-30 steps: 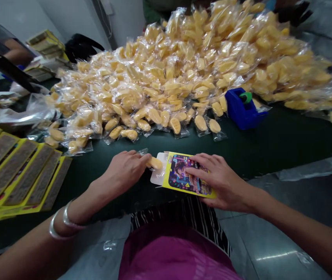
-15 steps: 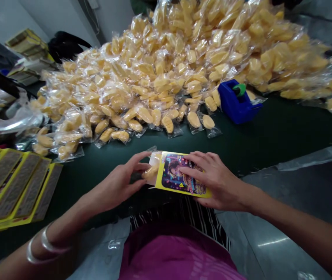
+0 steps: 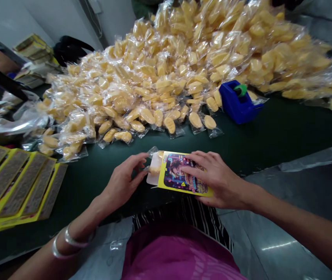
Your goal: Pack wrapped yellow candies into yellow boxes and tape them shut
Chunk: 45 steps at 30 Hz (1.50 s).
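Note:
My right hand (image 3: 214, 177) grips a small yellow carton (image 3: 185, 175) with a printed picture on its face, fingers over the top and the thumb side underneath. The carton lies sideways, its open end and white flap (image 3: 153, 179) facing left. Inside that end sits a yellow piece in a clear wrapper (image 3: 155, 165), mostly hidden by the carton, with some film sticking out. My left hand (image 3: 126, 175) is at the opening, thumb and fingers apart, the tips close to the film; whether they touch it is unclear.
A big heap of wrapped yellow pieces (image 3: 154, 85) covers the back of the dark green table (image 3: 294, 128). In front of it stands a blue tape dispenser (image 3: 238, 103). Several yellow cartons (image 3: 20, 182) stand in a row at left. Another person's arm (image 3: 4, 60) shows far left.
My left hand has drawn back left from the wrapped piece, its fingers loosening. The piece now sits deeper in the carton, and the white flap shows more. My right hand keeps its hold.

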Available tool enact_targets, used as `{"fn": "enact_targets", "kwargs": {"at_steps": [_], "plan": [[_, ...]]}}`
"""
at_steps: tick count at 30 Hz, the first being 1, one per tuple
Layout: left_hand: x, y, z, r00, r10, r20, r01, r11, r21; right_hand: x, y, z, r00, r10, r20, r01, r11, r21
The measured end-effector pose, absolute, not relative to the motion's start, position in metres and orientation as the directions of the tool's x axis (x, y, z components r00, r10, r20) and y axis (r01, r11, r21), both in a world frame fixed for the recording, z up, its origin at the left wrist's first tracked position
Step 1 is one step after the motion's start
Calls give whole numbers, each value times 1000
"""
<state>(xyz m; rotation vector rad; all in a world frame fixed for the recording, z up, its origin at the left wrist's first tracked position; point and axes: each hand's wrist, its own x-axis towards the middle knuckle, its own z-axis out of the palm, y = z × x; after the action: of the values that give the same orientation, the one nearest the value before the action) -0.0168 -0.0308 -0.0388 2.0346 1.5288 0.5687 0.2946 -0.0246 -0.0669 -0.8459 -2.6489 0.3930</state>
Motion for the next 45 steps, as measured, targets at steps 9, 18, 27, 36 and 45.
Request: {"fn": "enact_targets", "kwargs": {"at_steps": [9, 18, 27, 36, 45], "plan": [[11, -24, -40, 409, 876, -257, 658, -88, 748, 296, -26, -72, -752, 605, 262, 510, 786, -351], [22, -15, -39, 538, 641, -547, -115, 699, 706, 283, -33, -67, -746, 589, 311, 515, 806, -292], [20, 4, -13, 653, 526, -545, 318, 462, 828, 268, -30, -26, -656, 737, 165, 453, 558, -695], [-1, -52, 14, -65, 987, 145, 443, -102, 891, 226, -66, -67, -274, 961, -47, -210, -108, -972], [11, -132, -60, -85, 974, -210, -129, 198, 972, 221, -117, -75, -286, 946, -152, -269, -232, -935]]}}
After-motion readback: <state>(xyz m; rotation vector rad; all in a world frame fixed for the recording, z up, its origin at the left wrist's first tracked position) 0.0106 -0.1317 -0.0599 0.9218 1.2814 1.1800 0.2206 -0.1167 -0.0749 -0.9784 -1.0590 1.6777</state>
